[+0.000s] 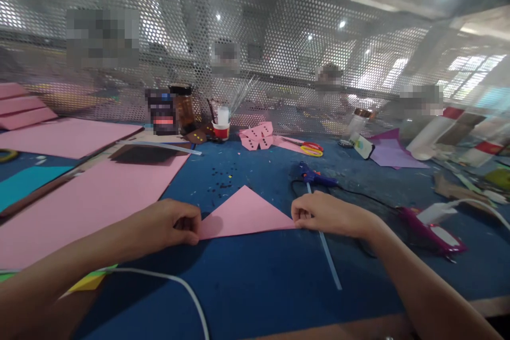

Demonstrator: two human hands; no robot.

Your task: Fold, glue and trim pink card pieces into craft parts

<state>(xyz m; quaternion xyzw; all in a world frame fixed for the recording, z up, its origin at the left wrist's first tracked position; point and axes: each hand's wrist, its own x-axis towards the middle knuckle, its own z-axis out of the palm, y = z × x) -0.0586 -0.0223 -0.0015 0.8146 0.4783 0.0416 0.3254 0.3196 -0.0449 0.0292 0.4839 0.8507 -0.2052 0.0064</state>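
A pink sheet of paper folded into a triangle [247, 215] lies on the blue table, its peak pointing away from me. My left hand [181, 221] is closed, pinching the triangle's left corner. At the opposite corner my right hand [319, 211] pinches the paper with curled fingers. Under and beside my right hand runs a long clear glue stick [330, 263], which leads up to a blue glue gun [316, 175]. Beyond the triangle sits a pink paper butterfly [257, 136] with black dots, and scissors with red and yellow handles [313, 149] lie to its right.
Large pink sheets [99, 196] cover the left side. A white cable [175, 278] curves across the front. A magenta power strip [436, 231] lies at right, with purple paper [392, 150] behind it. A perforated metal screen [263, 26] stands along the back.
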